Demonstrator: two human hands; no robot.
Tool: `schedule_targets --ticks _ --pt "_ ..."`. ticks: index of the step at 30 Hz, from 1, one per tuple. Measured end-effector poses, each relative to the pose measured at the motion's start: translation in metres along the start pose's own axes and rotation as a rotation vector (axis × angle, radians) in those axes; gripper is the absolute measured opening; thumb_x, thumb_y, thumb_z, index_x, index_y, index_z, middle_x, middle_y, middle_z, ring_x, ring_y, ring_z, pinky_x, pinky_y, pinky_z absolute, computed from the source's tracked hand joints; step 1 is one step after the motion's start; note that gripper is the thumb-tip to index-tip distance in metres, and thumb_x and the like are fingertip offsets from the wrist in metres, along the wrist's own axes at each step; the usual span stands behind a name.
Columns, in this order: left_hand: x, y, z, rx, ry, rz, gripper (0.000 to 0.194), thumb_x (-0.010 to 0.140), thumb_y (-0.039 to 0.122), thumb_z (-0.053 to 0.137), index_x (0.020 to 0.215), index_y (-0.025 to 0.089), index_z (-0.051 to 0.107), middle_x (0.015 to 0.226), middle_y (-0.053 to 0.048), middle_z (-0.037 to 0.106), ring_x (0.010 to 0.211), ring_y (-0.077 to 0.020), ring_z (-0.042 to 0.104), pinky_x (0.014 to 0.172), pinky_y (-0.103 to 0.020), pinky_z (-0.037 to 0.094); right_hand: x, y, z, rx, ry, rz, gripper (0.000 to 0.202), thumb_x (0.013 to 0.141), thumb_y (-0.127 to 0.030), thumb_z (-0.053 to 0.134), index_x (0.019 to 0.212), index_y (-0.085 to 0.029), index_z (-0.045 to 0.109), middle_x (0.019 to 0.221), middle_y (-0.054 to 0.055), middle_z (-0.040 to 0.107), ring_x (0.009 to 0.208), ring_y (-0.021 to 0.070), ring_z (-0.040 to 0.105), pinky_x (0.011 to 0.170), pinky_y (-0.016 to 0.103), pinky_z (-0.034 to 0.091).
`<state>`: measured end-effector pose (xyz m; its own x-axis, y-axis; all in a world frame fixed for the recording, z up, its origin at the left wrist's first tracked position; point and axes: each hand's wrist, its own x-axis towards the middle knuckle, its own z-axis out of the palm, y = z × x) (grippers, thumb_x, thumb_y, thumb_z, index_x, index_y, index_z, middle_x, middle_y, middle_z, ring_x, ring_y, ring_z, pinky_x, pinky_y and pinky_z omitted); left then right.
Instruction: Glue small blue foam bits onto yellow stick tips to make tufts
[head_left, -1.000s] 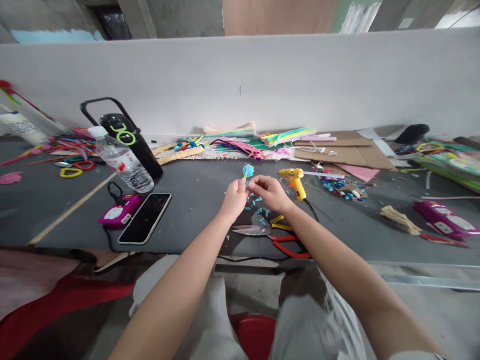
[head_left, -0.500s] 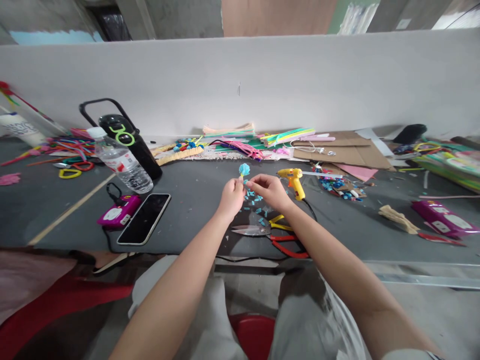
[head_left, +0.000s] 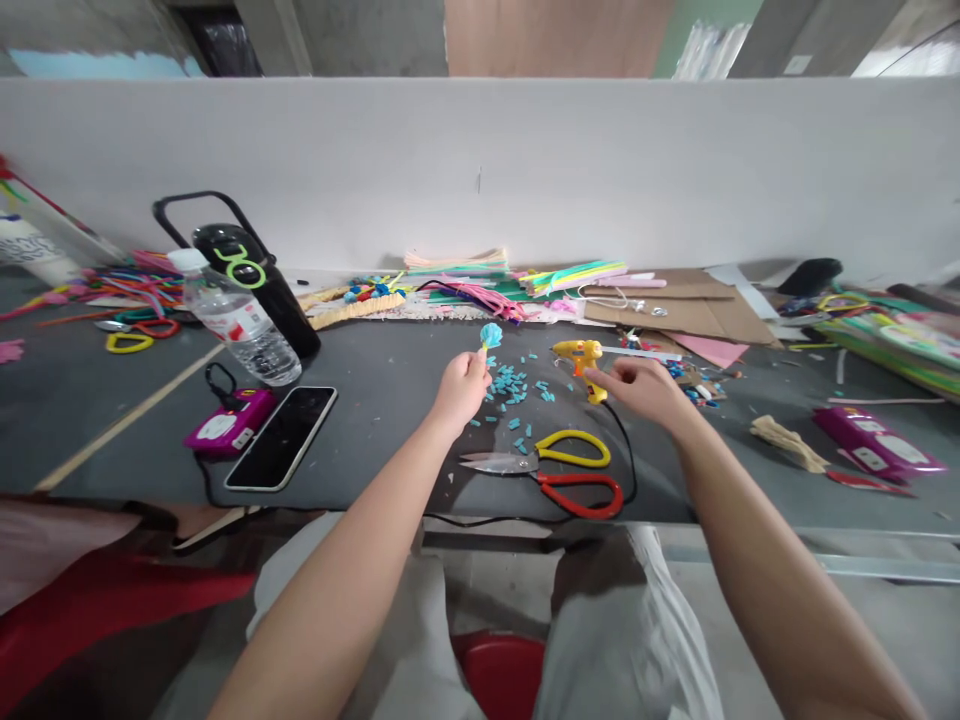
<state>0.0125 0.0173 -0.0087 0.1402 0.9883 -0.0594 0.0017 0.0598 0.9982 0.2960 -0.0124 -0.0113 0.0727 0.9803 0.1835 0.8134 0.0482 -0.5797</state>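
My left hand (head_left: 461, 390) is closed in a pinch on the yellow stem of a small light-blue flower (head_left: 491, 336), held upright above the table. My right hand (head_left: 649, 392) is at the handle of a yellow glue gun (head_left: 579, 352) that lies on the table. Its thumb reaches over the handle, apart from the curled fingers. Many small blue cut pieces (head_left: 510, 383) are scattered between the hands. Nearer to me lie scissors (head_left: 576, 450) with one yellow and one red handle loop, blades pointing left.
A phone (head_left: 281, 438), a purple box with a cable (head_left: 231, 422), a water bottle (head_left: 251, 330) and a black flask (head_left: 281, 300) stand or lie at left. Pipe cleaners (head_left: 574, 277) and cardboard (head_left: 686, 300) line the back. Another purple box (head_left: 877, 442) lies at right.
My right hand has left the flower and moved right to the glue gun. This uncovers more blue pieces and the scissors' handles. My left hand still holds the flower in nearly the same place.
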Motion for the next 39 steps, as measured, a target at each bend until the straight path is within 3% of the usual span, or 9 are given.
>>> schedule_targets --ticks 3,6,10,15,17,25,39 --pt "0.001 -0.004 0.001 -0.028 -0.059 0.018 0.037 0.099 0.045 0.05 0.073 0.02 0.039 0.055 0.008 0.034 0.041 -0.0038 0.025 0.041 -0.019 0.017 0.016 0.007 0.013 -0.145 0.068 0.082 0.05 0.071 -0.07 0.07 0.073 -0.021 0.063 0.074 0.006 0.064 0.07 0.0212 0.056 0.061 0.031 0.035" --pt "0.003 -0.007 0.0 -0.087 -0.078 -0.019 0.037 0.096 0.047 0.054 0.074 0.02 0.041 0.055 0.008 0.036 0.039 -0.0036 0.025 0.039 -0.019 0.016 0.035 0.002 0.03 -0.105 0.027 0.13 0.047 0.067 -0.066 0.074 0.065 -0.02 0.061 0.071 0.008 0.063 0.072 0.0241 0.058 0.062 0.033 0.036" --pt "0.004 -0.006 -0.003 -0.139 -0.079 -0.072 0.039 0.095 0.044 0.056 0.07 0.021 0.038 0.051 0.009 0.032 0.038 -0.0036 0.024 0.038 -0.019 0.015 0.04 -0.01 0.047 0.301 0.018 0.094 0.049 0.069 -0.067 0.072 0.066 -0.019 0.061 0.066 0.004 0.061 0.063 0.0195 0.056 0.058 0.031 0.039" --pt "0.001 -0.001 -0.006 -0.184 -0.091 -0.125 0.038 0.096 0.038 0.054 0.066 0.02 0.038 0.05 0.008 0.033 0.037 -0.0035 0.024 0.038 -0.019 0.016 0.019 -0.029 0.052 0.843 -0.121 -0.058 0.05 0.076 -0.061 0.072 0.102 -0.019 0.068 0.1 0.01 0.073 0.082 0.0218 0.068 0.072 0.034 0.054" --pt "0.0 0.0 -0.007 -0.199 -0.089 -0.139 0.039 0.095 0.039 0.056 0.066 0.02 0.038 0.05 0.008 0.033 0.037 -0.003 0.024 0.038 -0.019 0.016 0.012 -0.036 0.053 0.951 -0.189 -0.101 0.046 0.079 -0.057 0.073 0.105 -0.02 0.067 0.104 0.009 0.072 0.083 0.0207 0.068 0.076 0.035 0.055" --pt "0.002 -0.002 -0.008 -0.199 -0.078 -0.157 0.038 0.095 0.039 0.055 0.066 0.02 0.039 0.049 0.009 0.032 0.036 -0.0035 0.022 0.037 -0.019 0.013 0.0 -0.054 0.058 0.773 -0.287 -0.186 0.045 0.082 -0.064 0.067 0.087 -0.019 0.066 0.078 0.004 0.065 0.06 0.014 0.052 0.053 0.028 0.043" --pt "0.003 -0.005 -0.007 -0.15 -0.079 -0.13 0.04 0.094 0.044 0.058 0.067 0.02 0.039 0.048 0.009 0.032 0.035 -0.0032 0.023 0.037 -0.019 0.014 0.001 -0.051 0.063 0.707 -0.27 -0.206 0.046 0.084 -0.064 0.065 0.083 -0.019 0.063 0.074 0.003 0.061 0.063 0.0151 0.05 0.059 0.03 0.042"
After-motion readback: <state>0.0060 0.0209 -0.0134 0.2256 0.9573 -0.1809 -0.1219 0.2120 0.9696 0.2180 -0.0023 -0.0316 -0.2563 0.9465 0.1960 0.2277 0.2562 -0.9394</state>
